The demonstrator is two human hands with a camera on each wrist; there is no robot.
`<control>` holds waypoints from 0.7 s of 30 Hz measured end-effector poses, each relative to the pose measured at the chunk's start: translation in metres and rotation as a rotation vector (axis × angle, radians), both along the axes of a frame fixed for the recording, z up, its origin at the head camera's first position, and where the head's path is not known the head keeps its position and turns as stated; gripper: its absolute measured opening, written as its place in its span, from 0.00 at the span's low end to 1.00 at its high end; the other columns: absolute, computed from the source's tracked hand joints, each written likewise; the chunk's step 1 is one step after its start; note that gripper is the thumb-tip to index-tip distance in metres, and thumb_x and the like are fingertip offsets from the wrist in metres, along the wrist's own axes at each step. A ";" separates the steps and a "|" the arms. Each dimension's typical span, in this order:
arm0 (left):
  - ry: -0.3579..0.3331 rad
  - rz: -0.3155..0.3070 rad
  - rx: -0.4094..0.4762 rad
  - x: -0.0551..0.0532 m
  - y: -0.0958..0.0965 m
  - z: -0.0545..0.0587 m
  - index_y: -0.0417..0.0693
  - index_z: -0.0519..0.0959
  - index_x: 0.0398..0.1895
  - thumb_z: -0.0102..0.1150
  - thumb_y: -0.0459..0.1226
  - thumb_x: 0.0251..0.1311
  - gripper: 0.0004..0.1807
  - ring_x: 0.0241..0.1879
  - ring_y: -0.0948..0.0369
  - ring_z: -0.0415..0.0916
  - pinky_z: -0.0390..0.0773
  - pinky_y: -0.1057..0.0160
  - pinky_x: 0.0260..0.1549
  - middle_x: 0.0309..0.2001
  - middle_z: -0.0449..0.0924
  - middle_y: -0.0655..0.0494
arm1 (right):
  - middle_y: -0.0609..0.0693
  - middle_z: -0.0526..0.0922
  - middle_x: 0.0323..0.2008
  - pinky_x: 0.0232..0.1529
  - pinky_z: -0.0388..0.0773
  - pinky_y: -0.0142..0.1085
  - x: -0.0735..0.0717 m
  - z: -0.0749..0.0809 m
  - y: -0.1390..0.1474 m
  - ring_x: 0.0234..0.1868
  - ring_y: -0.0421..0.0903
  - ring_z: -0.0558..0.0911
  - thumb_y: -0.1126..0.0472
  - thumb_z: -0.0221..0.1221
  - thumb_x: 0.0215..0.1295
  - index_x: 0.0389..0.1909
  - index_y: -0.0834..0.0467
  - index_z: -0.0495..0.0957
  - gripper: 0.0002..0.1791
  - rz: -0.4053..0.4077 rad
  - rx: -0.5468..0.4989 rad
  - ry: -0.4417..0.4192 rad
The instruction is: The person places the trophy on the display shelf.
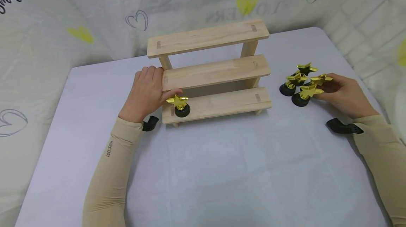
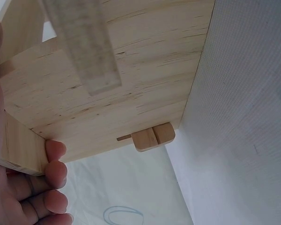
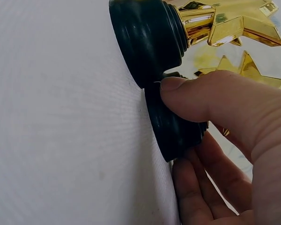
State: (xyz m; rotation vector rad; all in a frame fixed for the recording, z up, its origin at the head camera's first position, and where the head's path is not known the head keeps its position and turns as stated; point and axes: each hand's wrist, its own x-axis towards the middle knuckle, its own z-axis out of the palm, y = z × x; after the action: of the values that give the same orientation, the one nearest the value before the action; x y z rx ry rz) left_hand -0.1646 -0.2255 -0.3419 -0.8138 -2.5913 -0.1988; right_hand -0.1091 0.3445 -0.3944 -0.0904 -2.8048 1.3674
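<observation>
A three-tier wooden shelf stand (image 1: 215, 71) is upright on the table. My left hand (image 1: 143, 93) grips its left end at the middle tier; in the left wrist view the fingertips (image 2: 55, 174) curl round a wooden edge. On the left end of the lowest tier stands a gold star trophy (image 1: 182, 109) with a round black base, just below the left thumb. At the right, my right hand (image 1: 348, 94) holds another star trophy (image 1: 321, 79), thumb and fingers about its black base (image 3: 173, 129). That base is down at the tabletop, beside a nearer trophy (image 1: 301, 99).
More star trophies, one at the left (image 1: 287, 89) and one at the back (image 1: 306, 68), stand close beside the held one. A white cloth covers the table (image 1: 222, 170). Behind it hangs a pale curtain (image 1: 187, 5) printed with hearts.
</observation>
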 end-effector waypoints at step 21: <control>0.009 -0.006 0.016 0.000 0.000 -0.001 0.31 0.72 0.42 0.28 0.81 0.58 0.57 0.33 0.44 0.66 0.66 0.49 0.35 0.32 0.71 0.39 | 0.18 0.83 0.37 0.41 0.72 0.12 0.002 0.001 -0.002 0.39 0.16 0.82 0.68 0.74 0.57 0.53 0.52 0.83 0.23 0.004 -0.032 0.033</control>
State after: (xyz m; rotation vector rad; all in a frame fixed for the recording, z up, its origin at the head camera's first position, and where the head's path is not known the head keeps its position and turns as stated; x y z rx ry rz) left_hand -0.1649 -0.2251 -0.3424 -0.8153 -2.5754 -0.2166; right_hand -0.1068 0.3425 -0.3933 -0.0620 -2.7587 1.4023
